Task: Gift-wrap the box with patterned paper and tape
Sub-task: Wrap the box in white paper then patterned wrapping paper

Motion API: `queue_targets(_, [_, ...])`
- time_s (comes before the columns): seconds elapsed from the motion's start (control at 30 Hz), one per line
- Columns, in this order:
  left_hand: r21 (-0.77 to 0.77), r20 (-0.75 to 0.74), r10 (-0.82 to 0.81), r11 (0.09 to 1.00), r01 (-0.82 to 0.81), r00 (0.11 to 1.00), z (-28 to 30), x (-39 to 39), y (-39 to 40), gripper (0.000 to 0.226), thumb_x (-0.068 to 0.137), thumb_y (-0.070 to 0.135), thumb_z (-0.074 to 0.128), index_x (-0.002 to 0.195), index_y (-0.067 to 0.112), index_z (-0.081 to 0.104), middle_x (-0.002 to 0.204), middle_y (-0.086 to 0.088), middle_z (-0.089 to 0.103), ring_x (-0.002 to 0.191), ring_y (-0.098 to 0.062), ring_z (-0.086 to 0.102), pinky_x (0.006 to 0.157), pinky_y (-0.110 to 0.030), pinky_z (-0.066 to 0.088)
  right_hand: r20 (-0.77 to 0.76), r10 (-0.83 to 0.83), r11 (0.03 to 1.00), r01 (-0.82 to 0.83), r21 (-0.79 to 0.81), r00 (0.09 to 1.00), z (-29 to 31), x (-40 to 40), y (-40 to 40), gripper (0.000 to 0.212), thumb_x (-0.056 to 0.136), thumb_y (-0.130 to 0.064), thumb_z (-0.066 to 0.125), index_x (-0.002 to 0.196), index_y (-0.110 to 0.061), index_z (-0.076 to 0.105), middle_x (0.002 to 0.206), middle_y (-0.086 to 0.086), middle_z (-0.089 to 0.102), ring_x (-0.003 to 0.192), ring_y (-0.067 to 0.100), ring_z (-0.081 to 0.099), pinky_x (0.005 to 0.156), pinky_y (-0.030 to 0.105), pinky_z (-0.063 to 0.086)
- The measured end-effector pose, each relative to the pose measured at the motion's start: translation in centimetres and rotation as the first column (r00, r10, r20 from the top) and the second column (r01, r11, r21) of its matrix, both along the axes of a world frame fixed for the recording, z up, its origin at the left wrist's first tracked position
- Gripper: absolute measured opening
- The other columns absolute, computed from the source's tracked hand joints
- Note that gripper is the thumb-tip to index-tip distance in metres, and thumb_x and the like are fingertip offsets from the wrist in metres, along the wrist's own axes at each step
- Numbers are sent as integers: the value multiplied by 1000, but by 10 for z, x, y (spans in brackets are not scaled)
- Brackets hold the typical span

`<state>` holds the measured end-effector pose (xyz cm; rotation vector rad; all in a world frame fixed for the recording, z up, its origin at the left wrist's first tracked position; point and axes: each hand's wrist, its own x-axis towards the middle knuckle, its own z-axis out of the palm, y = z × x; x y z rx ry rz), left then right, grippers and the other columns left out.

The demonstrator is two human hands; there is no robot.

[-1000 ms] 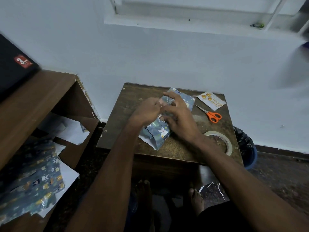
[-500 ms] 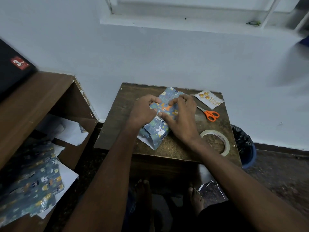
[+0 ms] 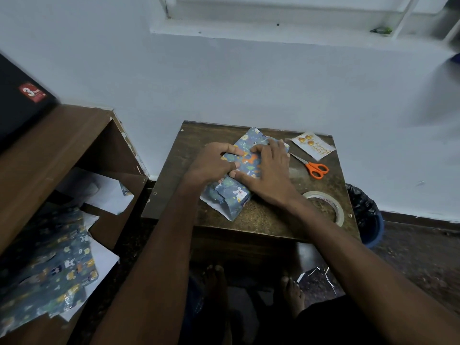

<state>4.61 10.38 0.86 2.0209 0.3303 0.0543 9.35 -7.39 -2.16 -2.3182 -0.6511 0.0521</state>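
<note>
A box wrapped in blue patterned paper [image 3: 235, 192] lies slantwise on the small brown table [image 3: 263, 217]. Its near end is loosely folded, with white paper underside showing. My left hand [image 3: 214, 163] rests on the box's left side, fingertips curled against the top paper. My right hand [image 3: 267, 168] lies flat over the right side, fingers spread, thumb pressing the paper near the middle. The far end of the box is partly hidden by my fingers. A roll of clear tape [image 3: 326, 205] lies on the table by my right wrist.
Orange-handled scissors [image 3: 313, 169] and a birthday card [image 3: 312, 145] lie at the table's far right. A shelf unit [image 3: 62, 150] at the left holds spare patterned paper [image 3: 47, 265] and white sheets. A lined bin [image 3: 366, 212] stands right of the table. My bare feet are under it.
Both hands have settled lower onto the box top and pressed the paper flat. The right hand's fingers, raised a second ago, now lie spread on the paper.
</note>
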Motion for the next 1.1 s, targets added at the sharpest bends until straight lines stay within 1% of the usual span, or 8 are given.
queue_targets(0.2, [39, 17, -6, 999, 6, 1000, -1, 0, -1, 24, 91, 15, 80, 112, 25, 77, 117, 7, 74, 105, -15, 72, 89, -45, 62, -41, 22, 996, -25, -81, 999, 9, -9, 0, 122, 56, -95, 53, 154, -27, 33, 174, 9, -5, 159, 27, -21, 129, 55, -4])
queue_targets(0.33, [124, 23, 8, 992, -11, 1000, -1, -3, -9, 30, 84, 33, 87, 110, 31, 72, 115, 15, 69, 90, -7, 69, 70, -23, 51, -74, 37, 992, -46, -116, 997, 12, -8, 0, 129, 51, -95, 48, 159, -26, 27, 174, 10, -4, 159, 29, -21, 128, 58, -1])
queue_targets(0.4, [225, 22, 25, 974, -30, 999, -1, -3, -14, 32, 85, 36, 87, 112, 32, 70, 113, 18, 64, 90, -4, 64, 73, -23, 46, -124, 66, 989, -82, -125, 990, 15, -2, -3, 131, 49, -92, 53, 160, -28, 26, 174, 8, -1, 159, 27, -19, 128, 57, 0])
queue_targets(0.57, [279, 46, -5, 960, -8, 999, -4, 4, -15, 31, 85, 36, 87, 110, 37, 69, 132, 9, 67, 122, -15, 61, 101, -38, 51, -219, -66, 979, 106, 174, 974, 23, 23, -22, 98, 65, -47, 90, 151, -24, 47, 151, 0, 40, 146, 22, 32, 122, 44, 31])
queue_targets(0.77, [267, 67, -24, 964, 5, 997, -4, 4, -13, 32, 86, 27, 87, 113, 33, 71, 136, 5, 66, 126, -16, 59, 99, -33, 47, -374, -140, 915, 265, 306, 917, 19, 47, -42, 89, 66, -30, 99, 138, -19, 48, 133, 2, 60, 119, 23, 63, 88, 42, 61])
queue_targets(0.87, [271, 80, -57, 962, 33, 995, -3, 5, -12, 36, 84, 23, 89, 115, 31, 72, 132, 7, 67, 123, -16, 61, 105, -40, 50, -444, -111, 876, 299, 378, 889, 20, 47, -39, 95, 62, -19, 101, 139, -20, 46, 127, 5, 59, 106, 27, 69, 62, 37, 62])
queue_targets(0.97, [284, 95, -102, 956, 71, 990, -2, 4, -10, 43, 81, 16, 90, 117, 30, 71, 129, 11, 69, 120, -14, 64, 106, -45, 51, -509, -137, 836, 375, 402, 850, 21, 48, -38, 94, 60, -12, 100, 139, -18, 49, 126, 7, 63, 103, 26, 69, 63, 33, 55])
queue_targets(1.1, [348, 134, -156, 932, 101, 979, -1, 2, -8, 48, 80, 12, 89, 121, 31, 71, 126, 20, 68, 121, -12, 64, 110, -55, 46, -518, -117, 856, 351, 380, 847, 28, 49, -44, 68, 60, -12, 100, 119, -13, 67, 110, 7, 75, 85, 21, 72, 55, 29, 51])
